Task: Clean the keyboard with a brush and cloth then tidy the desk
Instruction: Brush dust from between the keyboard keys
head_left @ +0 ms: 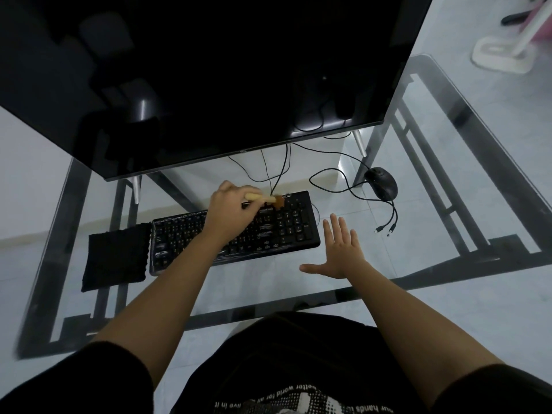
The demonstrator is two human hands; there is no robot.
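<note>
A black keyboard (pixel 286 231) lies on the glass desk (pixel 448 162), tilted so its right end sits farther back. My left hand (pixel 231 209) reaches across it and grips a small wooden-handled brush (pixel 270 199), whose brown bristles rest on the keys near the upper right part. My right hand (pixel 340 249) lies flat on the glass just right of the keyboard, fingers spread, holding nothing. A black cloth (pixel 116 256) sits folded against the keyboard's left end.
A large dark monitor (pixel 209 70) fills the back of the desk on thin metal legs. A black mouse (pixel 381 182) with a looping cable lies at the right rear, two loose cable plugs (pixel 385 230) beside it. A white stand base (pixel 501 55) is on the floor beyond.
</note>
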